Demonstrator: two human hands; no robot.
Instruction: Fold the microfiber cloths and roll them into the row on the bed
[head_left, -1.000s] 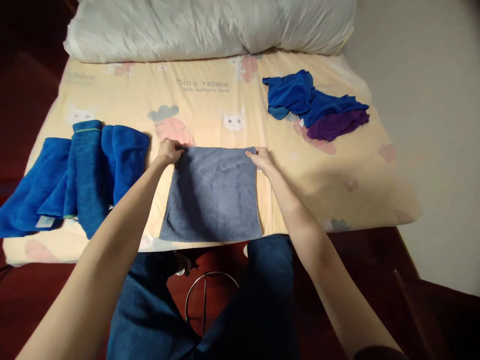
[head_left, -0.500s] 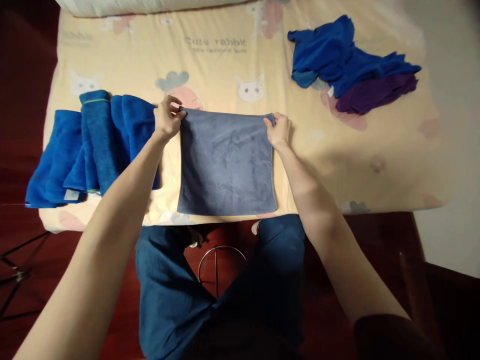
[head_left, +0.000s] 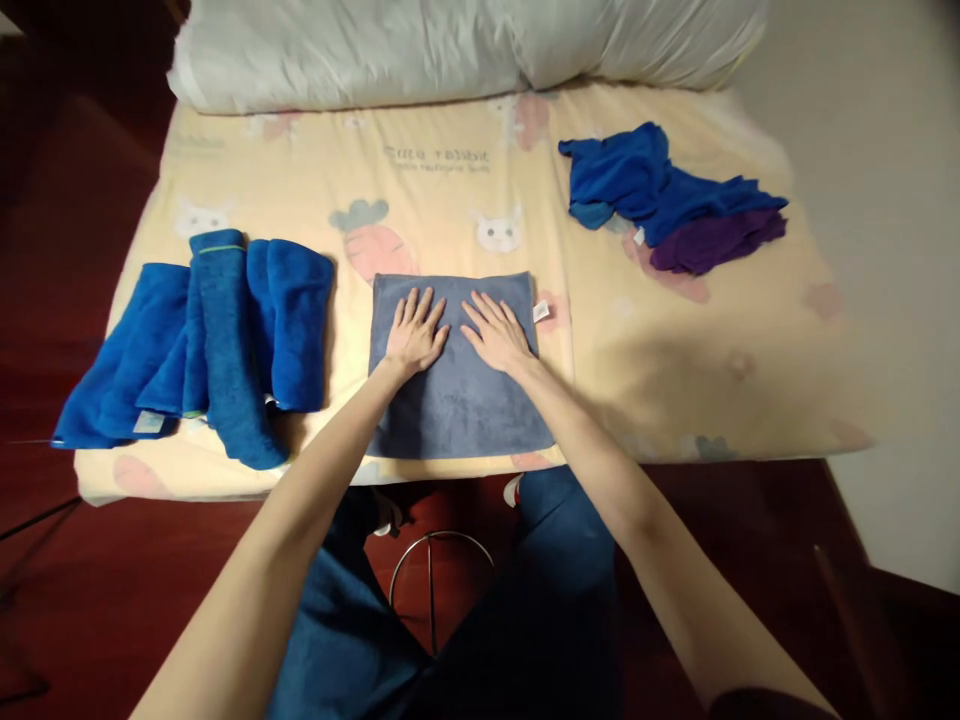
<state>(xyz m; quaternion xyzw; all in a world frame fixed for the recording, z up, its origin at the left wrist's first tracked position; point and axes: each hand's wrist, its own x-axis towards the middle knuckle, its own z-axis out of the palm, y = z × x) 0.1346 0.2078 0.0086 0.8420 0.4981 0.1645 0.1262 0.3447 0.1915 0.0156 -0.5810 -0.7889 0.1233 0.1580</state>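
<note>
In head view, shows gray-blue cloth (head_left: 457, 415) spread flat at center of frame, near front edge of yellow printed bed sheet (head_left: 450, 225). Rests left hand (head_left: 414, 340) palm down on upper left part of cloth. Rests right hand (head_left: 497, 335) palm down on upper right part. Has both hands released, fingers spread and pointing toward top of frame, thumbs turned inward, gap between them. Touches cloth without gripping. Sticks white tag (head_left: 541, 311) out past cloth's right edge, near right hand.

At left of frame, lines up folded blue cloths (head_left: 300, 325) side by side on sheet, just beside gray-blue cloth but apart from it. Lays long teal-blue cloth (head_left: 229, 350) among them, with thin yellow-green stripe near top end. Shows pale label (head_left: 148, 422) at lower left of row.

At upper right, heaps crumpled blue fabric (head_left: 622, 175) with purple fabric (head_left: 720, 245) along lower right side, well apart from hands. Across top, runs bulky whitish bedding (head_left: 450, 50). At bottom, includes blue trousers (head_left: 345, 620), metal ring (head_left: 441, 533) between legs, dark red floor (head_left: 187, 580). At right edge, includes pale wall (head_left: 885, 350).
</note>
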